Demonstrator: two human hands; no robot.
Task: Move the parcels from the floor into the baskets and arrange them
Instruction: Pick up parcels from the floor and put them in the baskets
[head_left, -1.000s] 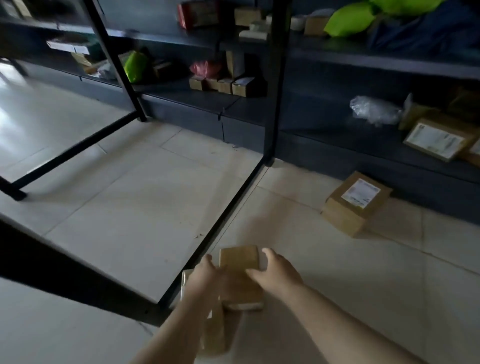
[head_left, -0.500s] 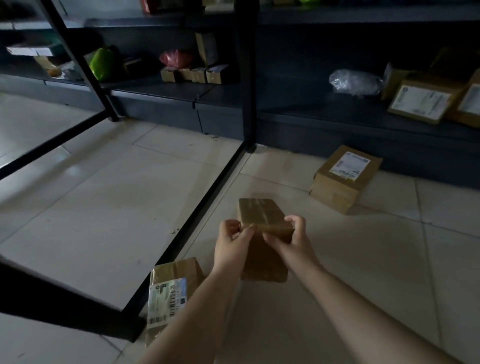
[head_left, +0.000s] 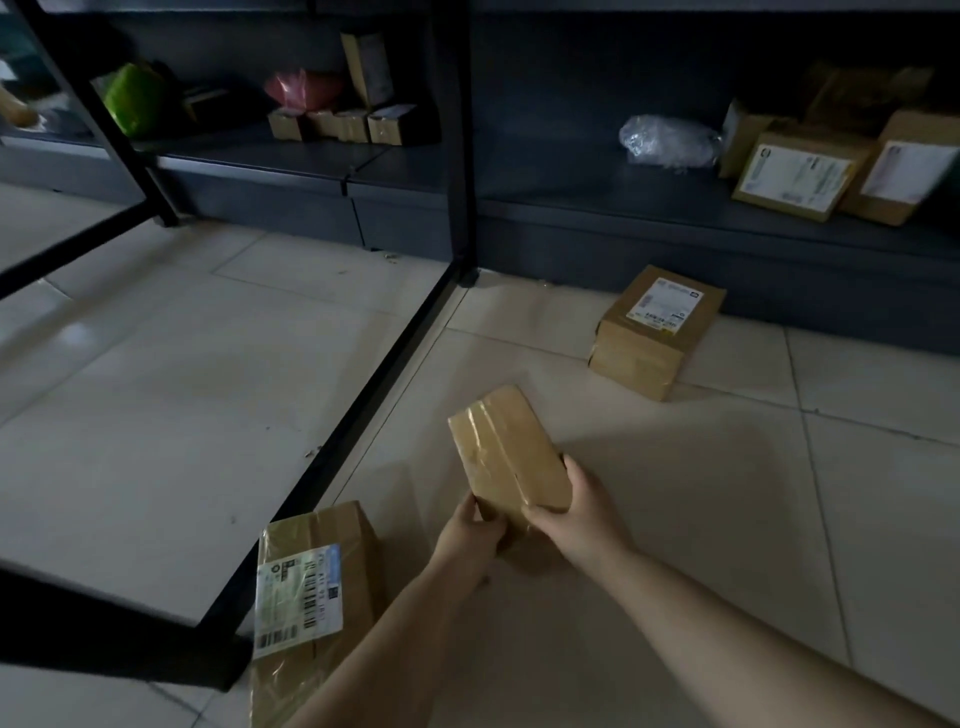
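1. A pale tiled floor (head_left: 675, 519) is seen, with dark shelves (head_left: 597, 182) behind.
2. A small box (head_left: 511, 454) is held up off the floor, its long side pointing away and a bit left.
3. Its near end is clamped by both grips: left hand (head_left: 470, 535) below, right hand (head_left: 584, 512) on the right.
4. No basket is seen, so the way to carry it cannot be told.

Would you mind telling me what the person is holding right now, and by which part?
A taped brown parcel, gripped at its near end: the left hand at its left corner, the right hand round its right corner.
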